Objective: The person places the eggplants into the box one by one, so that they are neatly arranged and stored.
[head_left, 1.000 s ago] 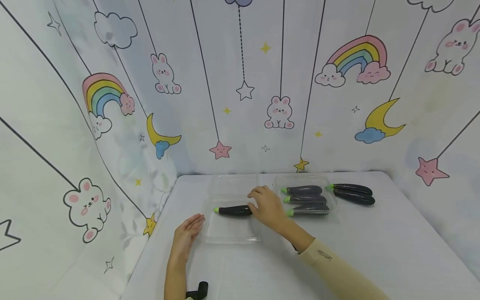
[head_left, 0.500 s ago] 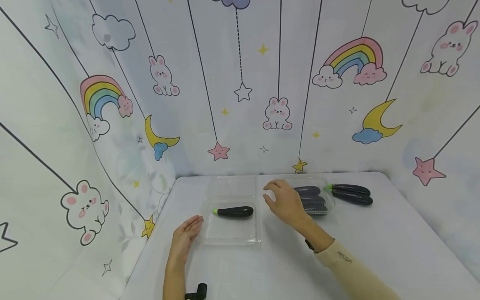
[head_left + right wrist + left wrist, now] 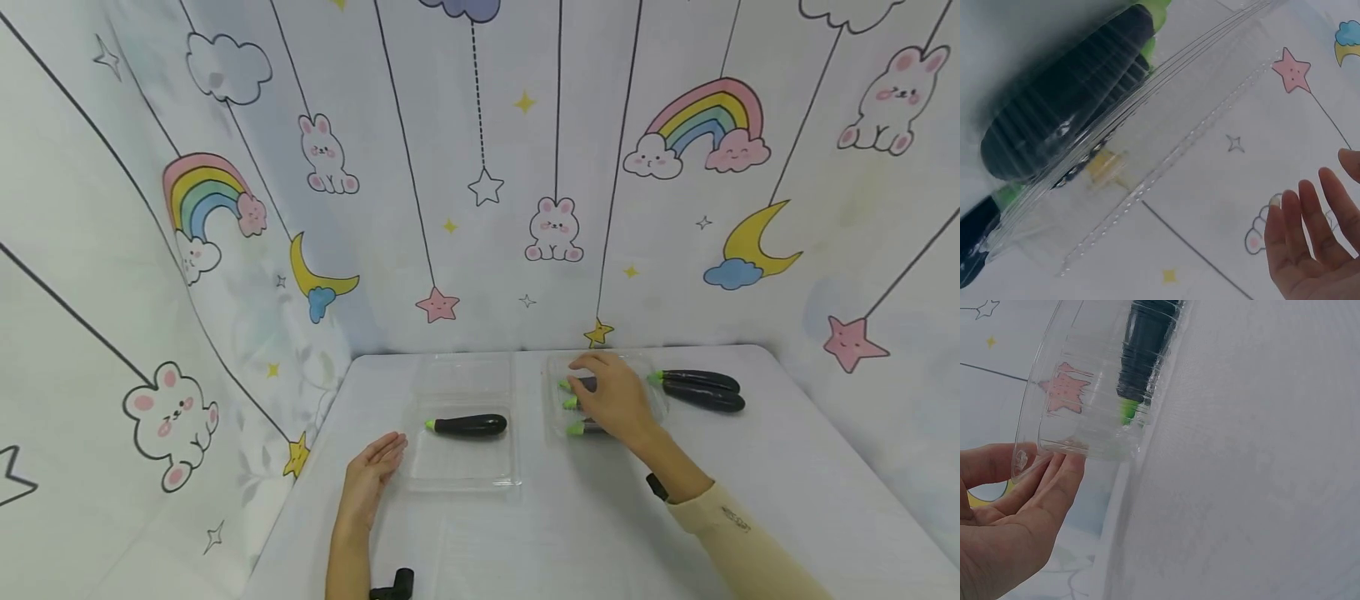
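On the left stands a clear plastic box (image 3: 465, 482), and a dark eggplant (image 3: 471, 426) with a green tip lies inside it. My left hand (image 3: 370, 475) touches that box's left side with straight fingers (image 3: 1060, 487), as the left wrist view shows. Over the second clear box (image 3: 553, 429) hovers my right hand (image 3: 615, 400), its fingers loosely bent and holding nothing. Several eggplants (image 3: 1072, 94) lie in this box; in the head view the hand covers most of them, leaving the green ends (image 3: 576, 428) visible.
Two loose eggplants (image 3: 705, 396) lie side by side to the right of the second box. A clear lid (image 3: 465, 373) extends behind the left box. The white table (image 3: 540, 542) ends at a patterned curtain (image 3: 480, 275).
My right hand has let go of the eggplant in the left box and moved right, over the second box. The left hand stays at the left box's side.
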A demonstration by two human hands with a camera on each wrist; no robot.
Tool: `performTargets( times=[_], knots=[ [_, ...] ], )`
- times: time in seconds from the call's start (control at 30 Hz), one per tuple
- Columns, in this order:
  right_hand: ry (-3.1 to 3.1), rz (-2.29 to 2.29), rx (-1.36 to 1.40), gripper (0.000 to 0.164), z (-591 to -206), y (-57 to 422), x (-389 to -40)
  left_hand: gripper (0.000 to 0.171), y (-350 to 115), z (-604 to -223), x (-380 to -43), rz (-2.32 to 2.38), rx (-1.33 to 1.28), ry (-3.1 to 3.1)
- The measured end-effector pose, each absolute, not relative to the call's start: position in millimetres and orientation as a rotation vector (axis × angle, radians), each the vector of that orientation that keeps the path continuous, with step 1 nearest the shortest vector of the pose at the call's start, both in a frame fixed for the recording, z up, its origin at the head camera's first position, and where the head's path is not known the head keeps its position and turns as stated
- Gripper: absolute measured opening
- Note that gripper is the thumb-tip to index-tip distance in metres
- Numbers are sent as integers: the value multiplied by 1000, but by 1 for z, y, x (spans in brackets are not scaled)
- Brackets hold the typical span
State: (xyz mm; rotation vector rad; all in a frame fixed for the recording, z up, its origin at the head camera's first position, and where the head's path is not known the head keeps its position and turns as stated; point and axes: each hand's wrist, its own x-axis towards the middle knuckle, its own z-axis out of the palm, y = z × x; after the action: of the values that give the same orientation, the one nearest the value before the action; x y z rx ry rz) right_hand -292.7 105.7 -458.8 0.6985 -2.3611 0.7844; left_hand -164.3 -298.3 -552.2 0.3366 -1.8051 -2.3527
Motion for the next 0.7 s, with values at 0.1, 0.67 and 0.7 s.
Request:
performTargets(
  times=[0.1,0.67,0.7],
  knots=[
    [-2363,772,665,21,-463,118,-295,50,-298,-552,-165,-2357,344,-1804],
    [-2474,736,432,24,-477,183,-316,50,-296,-550,-164,-2349,373,-1807],
    [-2481,744,415,24,-476,187,-316,50,-296,-550,-164,-2348,372,-1810]
  ],
)
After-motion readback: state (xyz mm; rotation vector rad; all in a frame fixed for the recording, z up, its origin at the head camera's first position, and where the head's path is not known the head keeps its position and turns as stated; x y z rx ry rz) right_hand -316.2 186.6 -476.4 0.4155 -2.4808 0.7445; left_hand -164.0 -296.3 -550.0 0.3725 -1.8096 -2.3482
